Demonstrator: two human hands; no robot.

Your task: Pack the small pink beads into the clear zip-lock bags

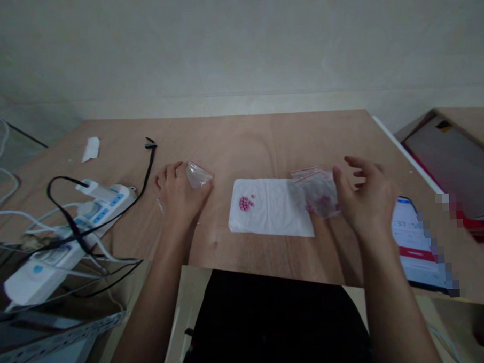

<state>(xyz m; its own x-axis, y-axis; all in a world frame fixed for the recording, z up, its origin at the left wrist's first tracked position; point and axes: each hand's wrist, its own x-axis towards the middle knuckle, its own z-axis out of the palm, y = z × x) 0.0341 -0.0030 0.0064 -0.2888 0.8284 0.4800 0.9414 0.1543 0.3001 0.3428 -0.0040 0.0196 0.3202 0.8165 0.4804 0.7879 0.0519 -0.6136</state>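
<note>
Power strip [116, 200], with several cables plugged in, lies at the left side of the worktop [240, 144], and a scrap of paper [90, 149] is near the far left corner. To the right of the strip is the left hand [180, 194], palm down on the worktop, with fingers spread a little and half bent, and the thumb standing apart from the forefinger. Between these two a small clear bag [198, 174] comes out from under the hand; I cannot tell if it is really gripped (the palm hides most of it), and inside it I see only creased plastic. Next, nearer to the front edge than to the far edge, lies a white tissue [277, 209]. On its left part there are pink pieces [245, 204], mostly in one tight group, with a few loose just beside. Over the right end of the tissue is a zip bag [318, 191], clear, with more pink pieces gathered low in it. The right hand [369, 197] is just beside this bag, unclenched, its fingers curved and its thumb well parted from them; whether the thumb touches the plastic, I cannot tell. Last comes a phone [412, 227], screen lit, near the front right corner.
</note>
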